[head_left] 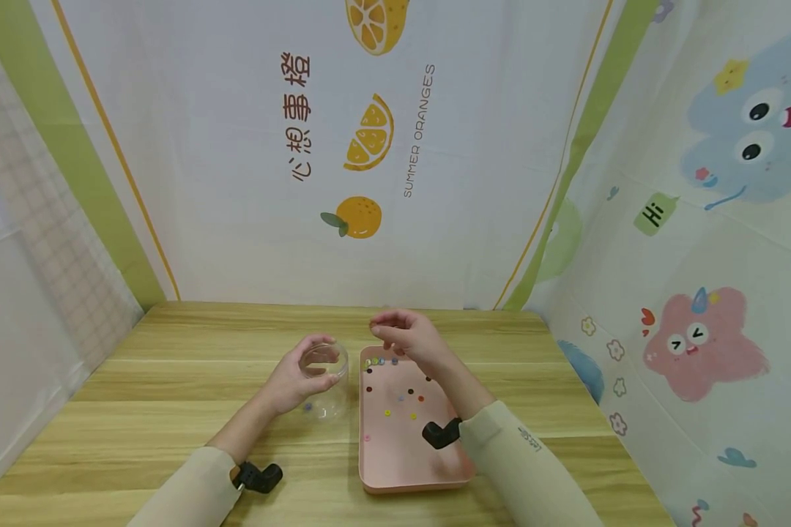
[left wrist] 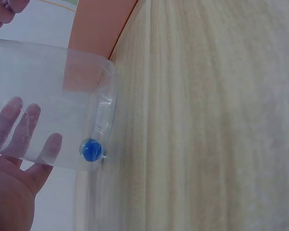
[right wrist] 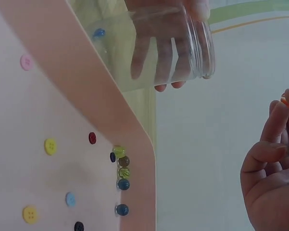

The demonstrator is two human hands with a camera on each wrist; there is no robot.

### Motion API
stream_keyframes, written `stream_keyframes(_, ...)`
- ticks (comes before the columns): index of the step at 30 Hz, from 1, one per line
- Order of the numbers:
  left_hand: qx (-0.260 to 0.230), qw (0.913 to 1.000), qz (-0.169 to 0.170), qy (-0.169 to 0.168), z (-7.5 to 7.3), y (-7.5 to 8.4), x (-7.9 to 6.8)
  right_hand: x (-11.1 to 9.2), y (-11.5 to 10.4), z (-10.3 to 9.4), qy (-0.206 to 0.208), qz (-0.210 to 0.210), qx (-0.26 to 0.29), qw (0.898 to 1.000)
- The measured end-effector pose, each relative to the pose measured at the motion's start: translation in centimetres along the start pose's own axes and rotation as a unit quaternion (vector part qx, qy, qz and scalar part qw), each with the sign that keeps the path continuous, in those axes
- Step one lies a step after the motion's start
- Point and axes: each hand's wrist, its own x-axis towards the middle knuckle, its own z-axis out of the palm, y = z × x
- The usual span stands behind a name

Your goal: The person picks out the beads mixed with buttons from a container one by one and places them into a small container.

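Observation:
My left hand (head_left: 301, 377) grips a clear jar (left wrist: 43, 62) near its open mouth, fingers and thumb curled round it; the jar stands on the wooden table. A blue marble (left wrist: 91, 150) lies at the bottom inside. Above the far end of the pink tray (head_left: 409, 468), my right hand (head_left: 411, 338) pinches a small orange-and-white marble (right wrist: 283, 100) between thumb and fingertips, which hide most of it. The tray holds scattered buttons, such as a yellow button (right wrist: 50, 146) and a red button (right wrist: 92, 138). Several marbles, among them a blue marble (right wrist: 122, 210), line its far edge.
The tray stands just right of the jar on the wooden table (head_left: 171, 410). Behind the table hangs a white cloth (head_left: 237, 241) printed with oranges. A patterned cloth (head_left: 633, 293) borders the right side. Each wrist carries a black camera (head_left: 260, 478).

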Motion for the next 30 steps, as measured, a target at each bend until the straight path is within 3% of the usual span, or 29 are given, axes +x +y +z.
stream_keyframes(16, 0.003, 1.0, 0.002, -0.003, 0.0, 0.0, 0.0, 0.1, -1.9, 1.4, -0.033, -0.022, 0.003, 0.999)
stream_keyframes(30, 0.003, 1.0, -0.001, -0.005, -0.1, 0.0, -0.1, 0.5, -1.6, 3.5, -0.052, -0.019, -0.004, 0.998)
